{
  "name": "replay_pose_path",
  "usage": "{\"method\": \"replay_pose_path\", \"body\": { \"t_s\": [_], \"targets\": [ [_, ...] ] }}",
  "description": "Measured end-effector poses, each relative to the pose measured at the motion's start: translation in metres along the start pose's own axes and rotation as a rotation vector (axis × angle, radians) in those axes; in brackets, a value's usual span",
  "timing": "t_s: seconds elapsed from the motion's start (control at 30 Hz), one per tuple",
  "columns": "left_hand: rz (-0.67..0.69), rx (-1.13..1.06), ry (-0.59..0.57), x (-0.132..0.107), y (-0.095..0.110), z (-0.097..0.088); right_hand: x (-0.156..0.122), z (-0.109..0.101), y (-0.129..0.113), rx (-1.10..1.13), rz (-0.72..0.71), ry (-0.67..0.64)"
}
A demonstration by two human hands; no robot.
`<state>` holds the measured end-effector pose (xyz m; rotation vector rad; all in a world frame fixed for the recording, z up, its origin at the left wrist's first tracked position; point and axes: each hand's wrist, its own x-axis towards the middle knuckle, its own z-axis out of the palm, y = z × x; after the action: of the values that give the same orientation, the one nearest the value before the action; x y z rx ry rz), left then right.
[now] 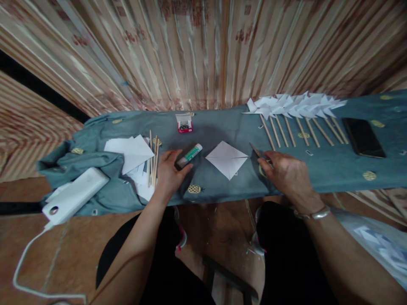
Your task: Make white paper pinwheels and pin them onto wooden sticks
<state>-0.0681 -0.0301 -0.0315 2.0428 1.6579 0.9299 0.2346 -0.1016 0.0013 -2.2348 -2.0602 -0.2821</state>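
A square of white paper (227, 160) lies turned like a diamond at the middle of the cloth, with crease lines and slits running in from its corners. Just left of it rests a green-and-white glue stick (190, 155). My left hand (170, 171) is around the near end of the glue stick, thumb and fingers apart. To the right of the paper, my right hand (286, 173) is closed on scissors (256, 151), their blades pointing up and left; the handles are mostly hidden by my fingers.
Paper pinwheels (292, 106) on wooden sticks lie at the back right, beside a black phone (364, 137). A small red box of metal pins (185, 125) stands at the back. Left are loose sticks (155, 161), paper sheets (129, 150) and a white power bank (76, 195) with a cable.
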Motion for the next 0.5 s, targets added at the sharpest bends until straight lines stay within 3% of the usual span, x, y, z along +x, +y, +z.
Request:
{"method": "replay_pose_path", "body": {
  "t_s": [0.17,0.27,0.43,0.5],
  "targets": [
    [0.069,0.175,-0.089,0.002,-0.004,0.001,0.001,0.003,-0.004,0.076,-0.026,-0.001],
    [0.045,0.147,-0.067,0.005,-0.004,-0.001,0.002,0.0,-0.007,0.132,-0.05,0.002],
    [-0.097,-0.286,0.008,-0.002,0.011,0.001,0.0,-0.004,-0.024,0.501,-0.078,0.037],
    [-0.179,-0.575,-0.062,-0.01,0.023,0.004,-0.002,-0.002,-0.037,0.806,0.01,-0.034]
  ]
}}
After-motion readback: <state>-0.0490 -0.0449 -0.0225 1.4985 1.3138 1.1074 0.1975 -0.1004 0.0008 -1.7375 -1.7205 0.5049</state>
